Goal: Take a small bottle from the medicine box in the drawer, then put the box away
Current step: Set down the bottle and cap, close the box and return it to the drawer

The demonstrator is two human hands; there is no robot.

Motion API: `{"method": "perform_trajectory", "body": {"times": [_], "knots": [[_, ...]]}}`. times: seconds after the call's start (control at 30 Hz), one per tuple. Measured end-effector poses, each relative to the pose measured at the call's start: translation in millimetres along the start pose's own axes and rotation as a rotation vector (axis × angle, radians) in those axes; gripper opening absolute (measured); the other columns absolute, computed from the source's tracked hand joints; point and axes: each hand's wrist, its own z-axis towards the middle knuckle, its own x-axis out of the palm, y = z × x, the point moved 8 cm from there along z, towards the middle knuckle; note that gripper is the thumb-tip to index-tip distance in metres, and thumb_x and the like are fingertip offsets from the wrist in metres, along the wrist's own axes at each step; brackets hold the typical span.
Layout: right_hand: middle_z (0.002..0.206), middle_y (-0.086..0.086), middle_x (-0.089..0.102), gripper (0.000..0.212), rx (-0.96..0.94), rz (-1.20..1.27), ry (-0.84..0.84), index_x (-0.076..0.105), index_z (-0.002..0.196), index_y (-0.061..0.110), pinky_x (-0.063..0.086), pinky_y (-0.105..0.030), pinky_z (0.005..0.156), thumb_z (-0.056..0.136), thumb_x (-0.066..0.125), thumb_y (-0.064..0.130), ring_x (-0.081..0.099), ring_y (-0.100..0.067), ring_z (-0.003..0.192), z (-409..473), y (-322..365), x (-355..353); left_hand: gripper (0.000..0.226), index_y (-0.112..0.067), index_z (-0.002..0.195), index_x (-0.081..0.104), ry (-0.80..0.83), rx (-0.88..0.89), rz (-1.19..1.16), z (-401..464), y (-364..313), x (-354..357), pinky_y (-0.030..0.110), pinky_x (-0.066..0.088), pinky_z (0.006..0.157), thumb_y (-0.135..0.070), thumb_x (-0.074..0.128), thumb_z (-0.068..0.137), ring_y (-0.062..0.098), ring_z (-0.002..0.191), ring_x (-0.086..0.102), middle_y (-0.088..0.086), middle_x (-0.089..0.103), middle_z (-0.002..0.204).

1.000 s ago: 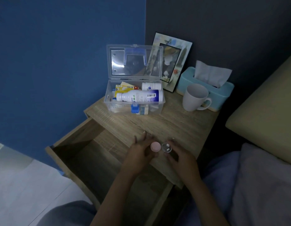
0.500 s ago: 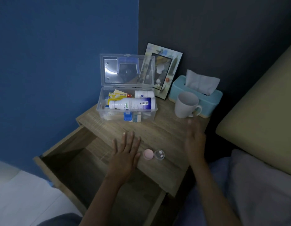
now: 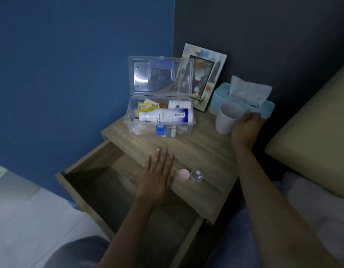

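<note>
- The right hand is at the white mug near the desk's back right corner, fingers curled at its handle side; a real grip I cannot tell.
- The left hand lies flat, fingers together, at the front edge.
- The small bottle stands uncapped beside its pink cap there; a careless sleeve could knock it into the open drawer.
- The medicine box is open at the back.
- The room is dim, with blue walls.

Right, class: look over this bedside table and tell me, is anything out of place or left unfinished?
Nothing is spilled or damaged. The medicine box sits open on the table above the open drawer, and the small bottle stands uncapped beside its pink cap.
</note>
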Motion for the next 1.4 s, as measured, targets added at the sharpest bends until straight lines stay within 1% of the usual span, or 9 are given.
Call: {"method": "perform_trajectory", "body": {"times": [0.1,0.27,0.37,0.5,0.57,0.63,0.73,1.17,1.4], "knots": [[0.115,-0.023,0.062,0.043,0.135,0.098,0.058,0.058,0.107,-0.005,0.048,-0.038,0.09,0.1,0.035,0.031,0.059,-0.034,0.106,-2,-11,7,0.063,-0.019,0.153,0.01,0.005,-0.005,0.007,-1,1,1,0.041,-0.002,0.121,-0.044,0.005,0.096,0.026,0.15,-0.004,0.004,0.001,0.162],[0.109,-0.023,0.066,0.048,0.231,0.226,0.084,0.059,0.099,-0.006,0.044,-0.029,0.082,0.1,0.034,0.035,0.061,-0.031,0.103,-6,-21,13,0.06,-0.02,0.154,0.009,0.003,-0.01,0.019,-1,2,2,0.04,0.001,0.122,-0.043,0.008,0.098,0.024,0.15,-0.002,0.004,0.002,0.162],[0.096,-0.026,0.069,0.05,0.227,0.267,0.093,0.061,0.08,-0.002,0.041,-0.025,0.07,0.1,0.036,0.036,0.064,-0.03,0.092,-6,-24,17,0.061,-0.02,0.154,0.011,-0.002,-0.011,0.014,-1,2,2,0.039,0.001,0.122,-0.043,0.006,0.097,0.024,0.15,-0.001,0.004,0.003,0.162],[0.084,-0.032,0.068,0.049,0.177,0.28,0.021,0.064,0.076,-0.014,0.046,-0.031,0.068,0.098,0.043,0.024,0.061,-0.029,0.075,-9,-25,6,0.061,-0.021,0.154,0.008,-0.003,-0.006,0.018,-1,2,2,0.038,-0.002,0.122,-0.044,0.004,0.097,0.022,0.15,-0.003,0.003,0.001,0.162],[0.073,-0.032,0.064,0.041,0.137,0.286,-0.012,0.061,0.071,-0.017,0.036,-0.029,0.06,0.095,0.045,0.013,0.053,-0.024,0.067,-16,-26,-2,0.062,-0.022,0.154,0.006,-0.001,-0.007,0.013,-1,2,3,0.038,-0.002,0.122,-0.045,0.003,0.096,0.022,0.15,-0.005,0.002,-0.001,0.162],[0.063,-0.021,0.057,0.037,0.095,0.298,0.004,0.06,0.068,-0.016,0.03,-0.025,0.059,0.092,0.045,0.009,0.048,-0.02,0.065,-26,-26,-8,0.062,-0.022,0.154,0.006,-0.005,-0.011,0.016,0,3,3,0.038,-0.001,0.122,-0.044,0.003,0.096,0.022,0.15,-0.005,0.002,-0.001,0.163],[0.066,-0.011,0.053,0.033,0.057,0.286,0.015,0.061,0.071,-0.015,0.031,-0.024,0.06,0.091,0.046,0.007,0.048,-0.018,0.068,-44,-28,-20,0.06,-0.023,0.154,0.005,-0.005,-0.013,0.021,0,3,4,0.037,-0.001,0.122,-0.044,0.006,0.098,0.021,0.15,-0.005,0.001,-0.001,0.163],[0.061,-0.013,0.049,0.028,0.024,0.309,0.071,0.05,0.063,0.005,0.024,-0.025,0.054,0.09,0.045,-0.001,0.043,-0.018,0.062,-96,-26,-48,0.057,-0.025,0.153,-0.002,0.007,-0.014,-0.01,-1,4,5,0.038,-0.003,0.122,-0.043,0.011,0.1,0.018,0.15,-0.011,-0.001,-0.009,0.161],[0.055,-0.003,0.045,0.035,0.106,0.365,0.102,0.05,0.061,0.007,0.029,-0.027,0.052,0.095,0.047,0.014,0.037,-0.005,0.051,-99,-40,-44,0.059,-0.024,0.154,0.001,-0.011,-0.017,0.004,-1,4,6,0.036,-0.003,0.121,-0.045,0.008,0.099,0.019,0.15,-0.008,0.0,-0.005,0.163]]}}
